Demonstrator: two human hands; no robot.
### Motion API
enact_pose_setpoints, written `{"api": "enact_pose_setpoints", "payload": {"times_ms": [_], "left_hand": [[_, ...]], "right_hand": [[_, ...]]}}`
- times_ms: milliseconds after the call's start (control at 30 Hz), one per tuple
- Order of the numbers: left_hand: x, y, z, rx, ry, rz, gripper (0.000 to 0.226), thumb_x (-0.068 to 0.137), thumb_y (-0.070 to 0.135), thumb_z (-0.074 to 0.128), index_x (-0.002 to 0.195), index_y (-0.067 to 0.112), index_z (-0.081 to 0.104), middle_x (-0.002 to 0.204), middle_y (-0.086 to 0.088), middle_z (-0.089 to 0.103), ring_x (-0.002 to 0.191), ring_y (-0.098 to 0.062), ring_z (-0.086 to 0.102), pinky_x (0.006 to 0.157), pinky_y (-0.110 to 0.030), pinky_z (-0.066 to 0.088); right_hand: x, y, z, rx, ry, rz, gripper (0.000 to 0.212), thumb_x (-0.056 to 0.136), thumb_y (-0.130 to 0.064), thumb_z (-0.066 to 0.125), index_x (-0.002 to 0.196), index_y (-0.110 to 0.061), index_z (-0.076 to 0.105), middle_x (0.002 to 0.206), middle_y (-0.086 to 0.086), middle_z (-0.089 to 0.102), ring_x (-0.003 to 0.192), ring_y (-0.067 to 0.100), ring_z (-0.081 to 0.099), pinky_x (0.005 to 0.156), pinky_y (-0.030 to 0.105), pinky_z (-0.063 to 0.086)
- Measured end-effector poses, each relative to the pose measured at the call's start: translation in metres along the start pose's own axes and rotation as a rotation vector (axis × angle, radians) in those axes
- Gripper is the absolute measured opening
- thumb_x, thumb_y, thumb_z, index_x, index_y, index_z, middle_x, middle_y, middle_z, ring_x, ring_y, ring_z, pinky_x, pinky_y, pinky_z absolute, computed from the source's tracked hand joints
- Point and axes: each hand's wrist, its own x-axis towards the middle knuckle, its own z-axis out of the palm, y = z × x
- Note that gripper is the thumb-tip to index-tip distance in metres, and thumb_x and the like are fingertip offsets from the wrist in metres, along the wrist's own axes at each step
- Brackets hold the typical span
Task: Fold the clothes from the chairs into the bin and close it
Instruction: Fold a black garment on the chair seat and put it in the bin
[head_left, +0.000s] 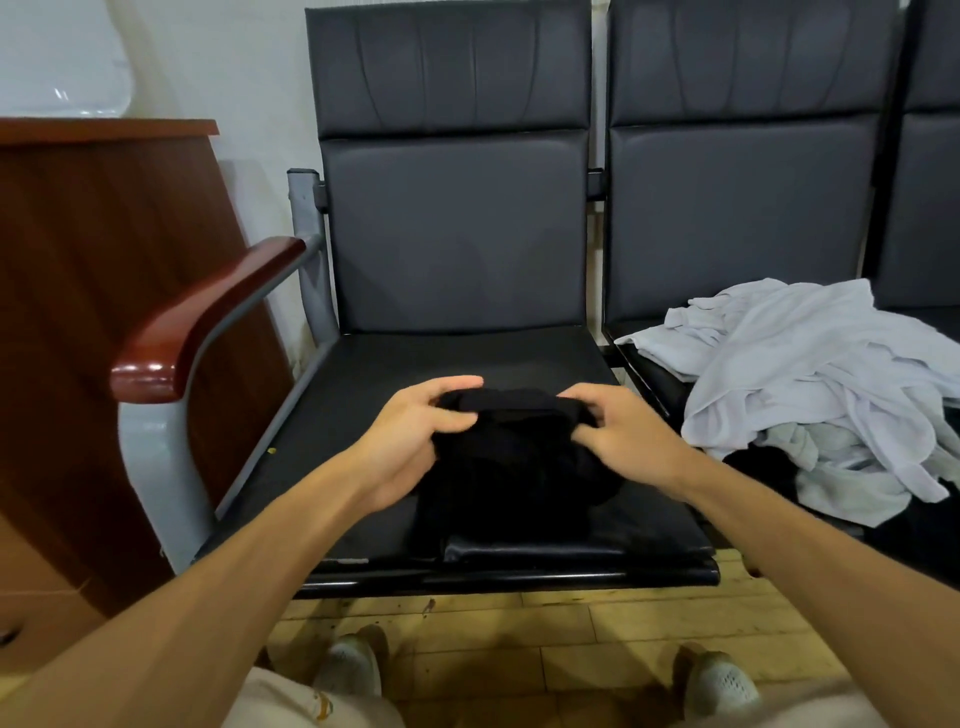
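A black garment (511, 467) lies bunched on the seat of the left black chair (363, 395). My left hand (415, 441) grips its far left edge, fingers curled over the cloth. My right hand (623, 431) pinches the far right edge of the same garment. On the seat of the right chair (737, 208) lies a loose pile of white clothes (810, 374), with a greyish piece and some dark cloth under it. No bin is in view.
A reddish wooden armrest (202, 322) juts out at the left of the chair. Beyond it stands a brown wooden cabinet (104, 249). Wooden floor (519, 649) and my two shoes show below the seat edge.
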Motion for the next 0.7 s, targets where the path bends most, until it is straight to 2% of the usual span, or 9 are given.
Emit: {"api": "enact_pose_setpoints", "payload": {"times_ms": [67,133,267,333,400,467,533,633,700], "left_hand": [[0.002,-0.003,-0.01,0.161,0.048,0.021,0.043,0.091,-0.012,0.049,0.12,0.016,0.065,0.121,-0.006,0.066,0.114,-0.022,0.062,0.101,-0.038,0.048],[0.004,-0.008,-0.018,0.291,0.06,0.027,0.038,0.093,-0.009,0.05,0.114,0.017,0.067,0.117,-0.005,0.068,0.113,-0.022,0.062,0.104,-0.04,0.046],[0.007,-0.013,-0.025,0.62,0.121,0.062,0.015,0.096,0.01,0.056,0.091,0.014,0.07,0.093,-0.016,0.07,0.084,-0.02,0.064,0.086,-0.041,0.052],[0.007,-0.014,-0.025,0.735,0.14,0.078,0.015,0.097,0.019,0.057,0.088,0.018,0.069,0.086,-0.007,0.069,0.081,-0.017,0.061,0.077,-0.035,0.05],[0.007,-0.013,-0.024,0.731,0.142,0.066,0.016,0.098,0.023,0.055,0.088,0.021,0.068,0.088,0.0,0.069,0.087,-0.018,0.062,0.079,-0.032,0.049],[0.007,-0.011,-0.02,0.658,0.137,0.027,0.018,0.098,0.025,0.055,0.092,0.016,0.069,0.094,-0.007,0.072,0.094,-0.026,0.067,0.088,-0.039,0.052],[0.007,-0.007,-0.015,0.482,0.105,-0.014,0.021,0.098,0.024,0.054,0.098,0.01,0.07,0.098,-0.01,0.073,0.098,-0.028,0.069,0.094,-0.041,0.052],[0.008,-0.004,-0.009,0.293,0.084,-0.043,0.022,0.097,0.024,0.055,0.101,0.01,0.071,0.1,-0.006,0.074,0.097,-0.023,0.07,0.091,-0.036,0.054],[0.013,-0.008,-0.007,0.265,0.153,-0.051,0.018,0.096,0.023,0.057,0.099,0.012,0.071,0.1,-0.006,0.074,0.095,-0.022,0.07,0.085,-0.034,0.055]], "right_hand": [[-0.003,0.003,-0.011,0.118,0.046,0.073,0.025,0.084,0.007,0.061,0.095,-0.014,0.071,0.094,-0.003,0.074,0.092,0.01,0.068,0.087,0.022,0.05],[-0.004,0.008,-0.019,0.161,0.108,0.131,0.023,0.085,0.003,0.063,0.092,-0.016,0.073,0.091,-0.003,0.075,0.093,0.013,0.069,0.09,0.028,0.051],[-0.003,0.013,-0.028,0.254,0.17,0.244,0.017,0.089,-0.01,0.063,0.093,-0.02,0.076,0.093,-0.001,0.075,0.095,0.019,0.069,0.096,0.041,0.051],[-0.002,0.013,-0.028,0.259,0.182,0.264,0.017,0.092,-0.016,0.06,0.092,-0.022,0.076,0.093,-0.002,0.074,0.095,0.02,0.069,0.094,0.04,0.051],[-0.002,0.008,-0.028,0.294,0.201,0.278,0.021,0.095,-0.018,0.056,0.085,-0.022,0.074,0.084,-0.003,0.073,0.089,0.019,0.068,0.082,0.035,0.052],[0.001,0.005,-0.028,0.398,0.234,0.313,0.024,0.094,-0.016,0.055,0.078,-0.019,0.072,0.072,-0.006,0.071,0.077,0.017,0.066,0.069,0.029,0.048],[0.006,0.002,-0.031,0.522,0.28,0.379,0.019,0.091,-0.015,0.057,0.08,-0.015,0.072,0.072,-0.003,0.071,0.071,0.015,0.065,0.063,0.027,0.046],[0.012,0.005,-0.03,0.552,0.334,0.456,0.014,0.09,-0.017,0.06,0.092,-0.009,0.071,0.086,0.005,0.07,0.078,0.02,0.065,0.07,0.029,0.05],[0.014,0.017,-0.024,0.275,0.338,0.468,0.016,0.087,-0.016,0.064,0.101,-0.012,0.068,0.092,0.001,0.068,0.089,0.018,0.063,0.081,0.03,0.049]]}}
